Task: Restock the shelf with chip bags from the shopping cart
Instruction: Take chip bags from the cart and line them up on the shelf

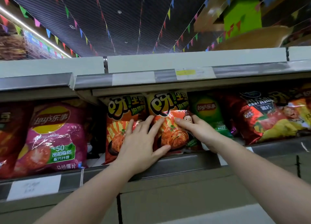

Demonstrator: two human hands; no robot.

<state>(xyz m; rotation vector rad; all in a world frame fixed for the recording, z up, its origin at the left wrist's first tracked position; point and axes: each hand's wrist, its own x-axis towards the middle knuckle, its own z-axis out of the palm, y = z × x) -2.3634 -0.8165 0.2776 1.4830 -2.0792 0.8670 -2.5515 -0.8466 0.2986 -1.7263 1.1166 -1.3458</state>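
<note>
Head view: the shelf (185, 163) is being restocked, and the orange chip bag (170, 122) is being seated upright on it, between a matching orange bag (121, 122) to its left and a green bag (208, 112) to its right. The bag is probably light, puffy, slick and easily crushed, so its side edges are likely best held. It is being pressed by the left hand (143, 149) with fingers spread flat, and gripped at its right edge by the right hand (200, 131).
</note>
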